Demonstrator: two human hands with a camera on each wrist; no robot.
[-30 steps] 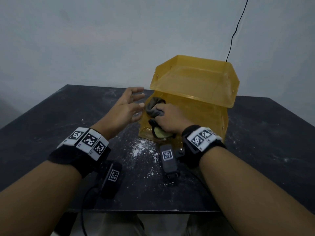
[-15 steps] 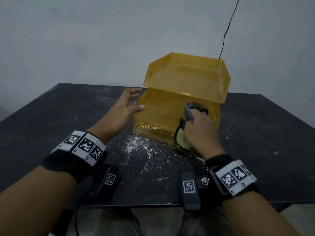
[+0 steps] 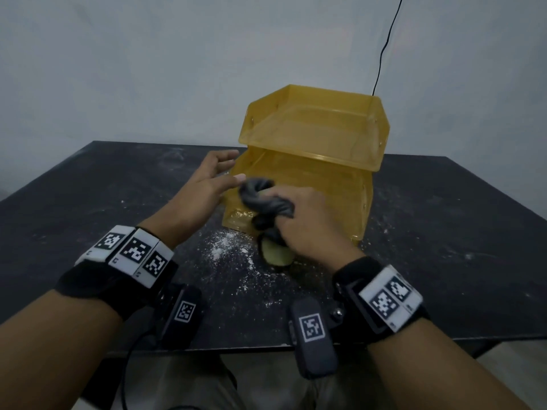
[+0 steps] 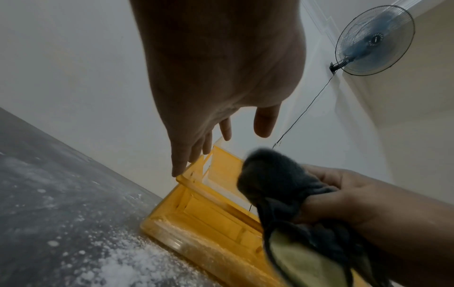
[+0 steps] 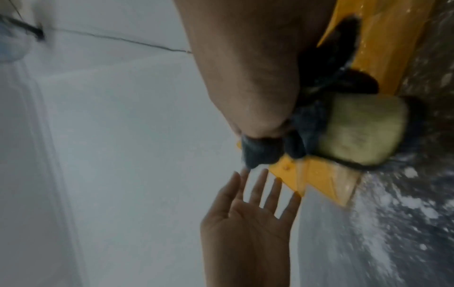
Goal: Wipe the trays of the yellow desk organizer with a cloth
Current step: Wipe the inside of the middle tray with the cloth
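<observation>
The yellow desk organizer [image 3: 313,149] stands on the black table, two see-through trays stacked; its lower tray [image 4: 209,219] opens toward me. My right hand [image 3: 299,220] grips a bunched grey cloth [image 3: 263,202] with a pale yellow-green side [image 5: 361,132] at the lower tray's front left part. My left hand [image 3: 207,184] is flat with straight fingers [image 4: 181,163] against the organizer's left wall [image 5: 294,172], holding nothing.
White powder [image 3: 228,250] is scattered on the black table [image 3: 118,202] in front of the organizer. A thin black cord [image 3: 387,45] runs up the wall behind it to a wall fan [image 4: 376,38]. The table's near edge lies just under my wrists.
My right hand has swept the cloth from the lower tray's right front corner back to its left front. The left hand stays at the organizer's left side.
</observation>
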